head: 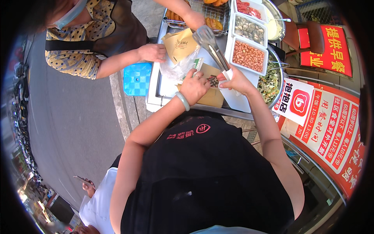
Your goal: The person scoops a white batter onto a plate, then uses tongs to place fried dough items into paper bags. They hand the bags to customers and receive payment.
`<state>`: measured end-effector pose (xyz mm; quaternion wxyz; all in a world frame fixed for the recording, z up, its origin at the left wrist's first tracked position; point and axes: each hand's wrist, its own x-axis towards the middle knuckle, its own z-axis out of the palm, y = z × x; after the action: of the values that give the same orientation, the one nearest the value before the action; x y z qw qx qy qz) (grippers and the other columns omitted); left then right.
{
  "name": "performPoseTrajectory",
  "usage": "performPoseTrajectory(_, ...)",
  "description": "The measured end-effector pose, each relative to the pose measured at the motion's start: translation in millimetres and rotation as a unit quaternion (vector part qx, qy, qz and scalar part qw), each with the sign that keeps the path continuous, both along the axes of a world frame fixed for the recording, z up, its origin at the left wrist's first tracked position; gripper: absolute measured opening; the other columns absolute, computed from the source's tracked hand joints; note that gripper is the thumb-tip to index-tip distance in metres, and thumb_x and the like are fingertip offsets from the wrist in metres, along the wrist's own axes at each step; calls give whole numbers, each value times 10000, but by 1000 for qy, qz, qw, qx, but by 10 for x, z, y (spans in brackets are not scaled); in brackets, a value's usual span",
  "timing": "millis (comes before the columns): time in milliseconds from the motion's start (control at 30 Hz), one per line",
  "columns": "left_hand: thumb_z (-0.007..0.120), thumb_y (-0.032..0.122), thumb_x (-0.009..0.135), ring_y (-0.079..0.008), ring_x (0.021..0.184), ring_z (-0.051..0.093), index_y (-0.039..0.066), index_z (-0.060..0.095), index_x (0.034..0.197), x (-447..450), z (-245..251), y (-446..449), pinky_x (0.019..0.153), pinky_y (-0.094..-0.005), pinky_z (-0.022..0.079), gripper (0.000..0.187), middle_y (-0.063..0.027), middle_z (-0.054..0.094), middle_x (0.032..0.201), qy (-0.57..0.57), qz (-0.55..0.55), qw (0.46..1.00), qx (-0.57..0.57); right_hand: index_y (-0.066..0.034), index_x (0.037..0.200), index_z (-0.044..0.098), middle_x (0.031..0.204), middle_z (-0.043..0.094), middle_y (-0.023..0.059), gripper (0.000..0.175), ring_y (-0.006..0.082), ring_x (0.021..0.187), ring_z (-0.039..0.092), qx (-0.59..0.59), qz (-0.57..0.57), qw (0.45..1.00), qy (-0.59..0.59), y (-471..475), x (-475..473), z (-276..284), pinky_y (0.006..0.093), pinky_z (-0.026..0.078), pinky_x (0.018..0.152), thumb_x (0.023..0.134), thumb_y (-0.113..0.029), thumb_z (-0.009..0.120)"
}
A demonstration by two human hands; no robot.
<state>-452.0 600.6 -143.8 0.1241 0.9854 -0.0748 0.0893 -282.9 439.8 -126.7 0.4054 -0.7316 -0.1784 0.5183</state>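
In my right hand (235, 80) is a pair of metal food tongs (217, 54) with a pale handle, their wide head reaching away from me above the metal tray. My left hand (195, 87), with a ring and a jade-like bangle (183, 101), is over a stack of brown paper bags (209, 98). Its fingers are bent, and whether they pinch anything is hidden. Beyond them lies crumpled clear plastic film (178, 68). Another brown paper bag (177, 44) bearing print is beside the hand of a person across the stand.
White tubs hold peanuts (248, 56), oysters or similar shellfish (250, 30) and red pieces (248, 9). Metal bowls contain shredded vegetables (268, 87) and pale batter (274, 29). Fried food (214, 24) sits on a wire rack (201, 14). A blue stool (137, 79) stands left; another person holds a phone (84, 180).
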Motion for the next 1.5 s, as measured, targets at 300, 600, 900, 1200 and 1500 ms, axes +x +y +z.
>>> performPoseTrajectory(300, 714, 80, 757, -287, 772, 653, 156, 607, 1204, -230, 195, 202, 708, -375, 536, 466, -72, 625, 832, 70, -25, 978, -194, -47, 1259, 492, 859, 590, 17, 562, 119, 732, 602, 56, -91, 993, 57, -251, -298, -7, 273, 502, 535, 761, 11, 746)
performPoseTrajectory(600, 737, 22, 781, -310, 819, 658, 60, 673, 1119, -964, 93, 382, 732, -374, 540, 347, -132, 640, 926, 101, 51, 931, -347, -69, 1130, 503, 872, 593, 15, 406, 110, 725, 592, 66, -164, 981, -78, -227, -486, -71, 260, 502, 538, 801, -2, 731)
performPoseTrajectory(900, 726, 81, 868, -116, 740, 655, -8, 683, 954, -1727, 163, 634, 669, -281, 530, 131, -85, 699, 816, 190, 253, 796, -516, -34, 1093, 542, 943, 684, 77, 392, 142, 845, 669, -7, -226, 928, -297, -130, -730, -201, 287, 540, 664, 781, -78, 776)
performPoseTrajectory(1200, 688, 43, 888, -128, 836, 661, 15, 655, 1065, -1373, 859, 613, 762, -279, 532, 182, -73, 698, 929, 97, 102, 862, -488, -39, 1141, 498, 911, 683, 77, 480, 120, 737, 646, 185, -61, 980, 34, 235, -1001, 760, 241, 492, 540, 777, -66, 810)
performPoseTrajectory(1500, 789, 155, 724, -307, 915, 645, 171, 640, 1170, -1124, 1149, 514, 798, -407, 517, 471, -69, 654, 955, 25, -20, 966, -257, -55, 1066, 489, 821, 636, 61, 443, 113, 629, 604, 193, -98, 962, 168, 237, -856, 916, 227, 457, 498, 749, -13, 795)
